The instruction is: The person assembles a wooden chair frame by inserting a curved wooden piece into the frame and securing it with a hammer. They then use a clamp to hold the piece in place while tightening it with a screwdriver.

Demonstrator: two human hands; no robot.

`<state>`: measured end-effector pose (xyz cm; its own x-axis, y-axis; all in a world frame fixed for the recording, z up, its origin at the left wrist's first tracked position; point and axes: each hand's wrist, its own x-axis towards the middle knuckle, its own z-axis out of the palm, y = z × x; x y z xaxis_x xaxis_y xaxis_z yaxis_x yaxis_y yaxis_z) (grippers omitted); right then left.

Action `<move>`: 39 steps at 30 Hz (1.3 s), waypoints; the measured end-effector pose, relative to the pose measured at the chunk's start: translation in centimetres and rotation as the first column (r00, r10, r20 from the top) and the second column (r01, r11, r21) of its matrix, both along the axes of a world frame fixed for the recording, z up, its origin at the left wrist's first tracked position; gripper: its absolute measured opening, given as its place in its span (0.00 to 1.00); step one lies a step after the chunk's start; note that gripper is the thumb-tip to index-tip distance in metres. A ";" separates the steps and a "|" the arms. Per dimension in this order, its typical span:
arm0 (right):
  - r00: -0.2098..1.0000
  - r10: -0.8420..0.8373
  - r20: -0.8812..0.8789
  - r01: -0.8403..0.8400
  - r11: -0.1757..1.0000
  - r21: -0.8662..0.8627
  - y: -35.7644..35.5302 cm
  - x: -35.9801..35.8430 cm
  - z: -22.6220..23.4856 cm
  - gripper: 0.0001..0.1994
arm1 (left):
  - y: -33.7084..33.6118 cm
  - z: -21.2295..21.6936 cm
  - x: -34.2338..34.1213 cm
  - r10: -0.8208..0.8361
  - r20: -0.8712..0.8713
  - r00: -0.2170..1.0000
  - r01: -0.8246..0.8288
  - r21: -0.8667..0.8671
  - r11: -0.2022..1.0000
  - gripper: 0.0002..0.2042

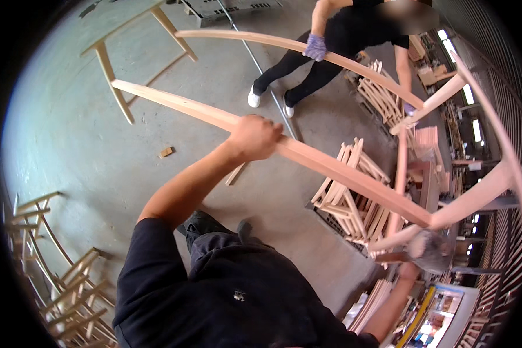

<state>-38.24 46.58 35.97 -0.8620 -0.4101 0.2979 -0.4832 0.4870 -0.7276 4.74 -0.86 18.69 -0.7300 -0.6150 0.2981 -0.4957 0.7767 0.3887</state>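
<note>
Dark-sleeved shoulder nearest the lens; from it the left hand (254, 137) reaches up, fingers clamped over a long curved rail of the pale wooden chair frame (330, 168) held aloft. Right hand (426, 250), blurred at the frame's joint low right, appears closed on it. Beyond, a co-worker's gloved hand (315, 47) grips the frame's far rail. Stacked chair parts (354, 197) lie on the concrete floor (69, 133).

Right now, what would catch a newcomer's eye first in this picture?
The long pale wooden frame crossing the middle, gripped on its near rail by the left hand, with the right hand at its lower right corner. Beyond it a co-worker's gloved hand holds the far rail, and stacks of wooden parts lie on the floor beneath.
</note>
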 end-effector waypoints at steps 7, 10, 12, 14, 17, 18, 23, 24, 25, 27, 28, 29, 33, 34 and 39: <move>0.932 -0.153 0.329 0.179 0.983 -0.050 -9.4 17.8 -26.0 0.26 | -10.9 -10.9 9.7 -0.183 0.277 0.943 0.136 0.181 0.974 0.11; 0.889 -0.204 0.410 0.235 0.972 -0.025 -11.0 24.2 -33.3 0.27 | -14.2 -15.8 12.9 -0.250 0.407 0.879 0.185 0.193 0.964 0.14; 0.866 -0.222 0.447 0.251 0.968 -0.005 -11.7 27.4 -37.6 0.27 | -15.8 -18.2 13.6 -0.256 0.509 0.822 0.143 0.251 0.957 0.17; 0.843 -0.237 0.483 0.262 0.965 0.017 -12.2 30.3 -41.5 0.28 | -17.3 -20.6 13.2 -0.243 0.594 0.767 0.089 0.277 0.957 0.18; 0.812 -0.264 0.521 0.273 0.960 0.061 -11.9 34.0 -46.1 0.29 | -17.8 -24.8 12.5 -0.233 0.686 0.689 0.028 0.295 0.955 0.16; 0.806 -0.266 0.529 0.273 0.960 0.068 -12.0 34.6 -47.5 0.29 | -18.1 -26.5 12.2 -0.235 0.713 0.660 0.014 0.301 0.954 0.16; 0.839 -0.225 0.495 0.191 0.974 0.119 -11.1 35.8 -53.2 0.31 | -18.6 -31.8 10.3 -0.246 0.693 0.678 0.068 0.275 0.959 0.12; 0.857 -0.197 0.477 0.152 0.980 0.131 -10.7 35.8 -53.9 0.31 | -18.7 -34.0 10.3 -0.251 0.661 0.707 0.100 0.257 0.961 0.12; 0.881 -0.168 0.443 0.109 0.982 0.155 -10.2 36.1 -54.5 0.31 | -18.5 -35.4 10.0 -0.282 0.666 0.691 0.111 0.287 0.951 0.13; 0.705 -0.170 0.689 0.285 0.957 -0.056 -9.9 36.7 -55.0 0.33 | -18.4 -37.9 8.9 -0.335 0.663 0.669 0.126 0.343 0.931 0.14; 0.530 -0.116 0.840 0.456 0.874 -0.168 -9.7 37.1 -54.9 0.35 | -18.2 -39.4 8.6 -0.338 0.657 0.674 0.106 0.368 0.924 0.14; 0.608 -0.220 0.763 0.402 0.914 -0.058 -9.0 38.5 -54.1 0.32 | -17.7 -40.9 8.5 -0.350 0.650 0.675 0.090 0.399 0.913 0.15; 0.325 -0.511 0.796 0.405 0.835 0.371 0.5 44.1 -52.8 0.16 | -15.4 -47.5 9.1 -0.362 0.631 0.686 0.079 0.430 0.899 0.17; 0.256 -0.530 0.809 0.424 0.813 0.399 2.7 46.0 -51.9 0.12 | -14.7 -47.6 8.8 -0.361 0.669 0.649 0.037 0.446 0.894 0.19; 0.249 -0.666 0.703 0.363 0.737 0.569 13.9 53.1 -50.7 0.12 | -13.0 -53.4 9.4 -0.322 0.728 0.605 0.015 0.393 0.919 0.23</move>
